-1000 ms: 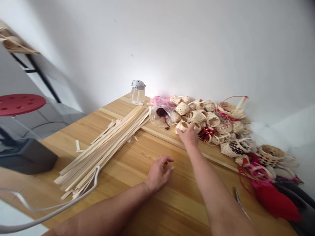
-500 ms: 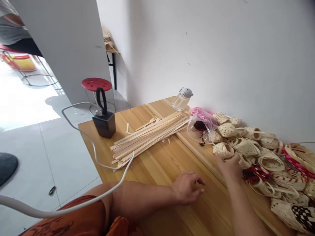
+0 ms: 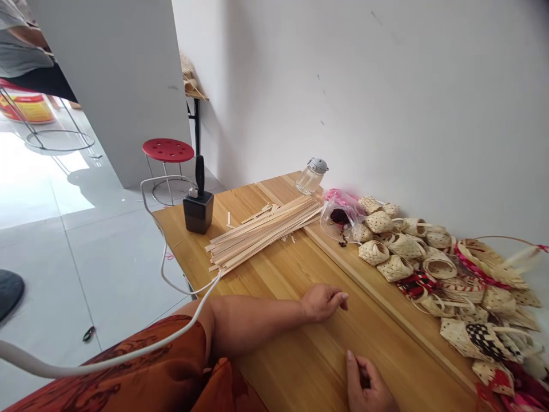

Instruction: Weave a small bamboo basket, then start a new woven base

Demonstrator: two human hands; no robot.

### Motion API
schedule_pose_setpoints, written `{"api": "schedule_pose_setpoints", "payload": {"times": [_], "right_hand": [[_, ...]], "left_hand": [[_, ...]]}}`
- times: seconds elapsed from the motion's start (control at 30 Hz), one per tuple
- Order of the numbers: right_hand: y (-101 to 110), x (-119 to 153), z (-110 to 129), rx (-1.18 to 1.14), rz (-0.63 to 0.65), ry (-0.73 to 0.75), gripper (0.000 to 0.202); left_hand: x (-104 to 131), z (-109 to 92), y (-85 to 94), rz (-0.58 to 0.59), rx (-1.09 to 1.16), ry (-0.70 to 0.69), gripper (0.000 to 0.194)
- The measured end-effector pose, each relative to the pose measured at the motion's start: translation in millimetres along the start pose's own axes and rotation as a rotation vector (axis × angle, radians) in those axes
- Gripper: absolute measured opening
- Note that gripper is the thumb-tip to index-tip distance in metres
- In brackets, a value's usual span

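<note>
My left hand [image 3: 325,303] rests on the wooden table [image 3: 278,326] with its fingers curled in and the thumb laid along them. I see nothing in it. Lower down, my right hand [image 3: 369,384] is at the bottom edge of the picture, with a gap between thumb and loosely bent fingers and nothing visible inside. Beyond the hands, to the right, lies a heap of small woven baskets [image 3: 395,267], some plain and some with red or black patterns. Neither hand touches them. A bundle of flat pale strips [image 3: 266,232] lies farther back on the table.
A black box with a strap [image 3: 198,212] stands near the left table edge, its white cable [image 3: 189,335] crossing in front of me. A lidded jar [image 3: 311,176] and a plastic bag [image 3: 341,214] are by the wall. A red stool [image 3: 168,150] and another person [image 3: 26,48] are farther off.
My right hand has come away from the woven baskets, back towards me and down. My left hand has curled its fingers more. The view has shifted slightly.
</note>
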State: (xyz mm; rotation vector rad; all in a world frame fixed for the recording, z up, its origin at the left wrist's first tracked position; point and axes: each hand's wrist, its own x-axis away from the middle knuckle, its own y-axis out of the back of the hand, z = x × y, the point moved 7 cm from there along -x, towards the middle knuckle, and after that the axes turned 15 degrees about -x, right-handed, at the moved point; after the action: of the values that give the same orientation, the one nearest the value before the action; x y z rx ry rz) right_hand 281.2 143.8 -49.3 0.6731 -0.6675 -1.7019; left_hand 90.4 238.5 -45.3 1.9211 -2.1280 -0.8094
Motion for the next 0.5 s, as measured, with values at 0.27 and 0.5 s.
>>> {"api": "schedule_pose_setpoints", "payload": {"times": [0.27, 0.5], "right_hand": [[4.8, -0.3, 2.1, -0.096, 0.020, 0.034, 0.048], [2.8, 7.6, 10.5, -0.160, 0.012, 0.097, 0.046]], "left_hand": [[-9.0, -23.2, 98.4, -0.109, -0.300, 0.016, 0.024], [24.0, 55.3, 240.4, -0.247, -0.727, 0.407, 0.027]]}}
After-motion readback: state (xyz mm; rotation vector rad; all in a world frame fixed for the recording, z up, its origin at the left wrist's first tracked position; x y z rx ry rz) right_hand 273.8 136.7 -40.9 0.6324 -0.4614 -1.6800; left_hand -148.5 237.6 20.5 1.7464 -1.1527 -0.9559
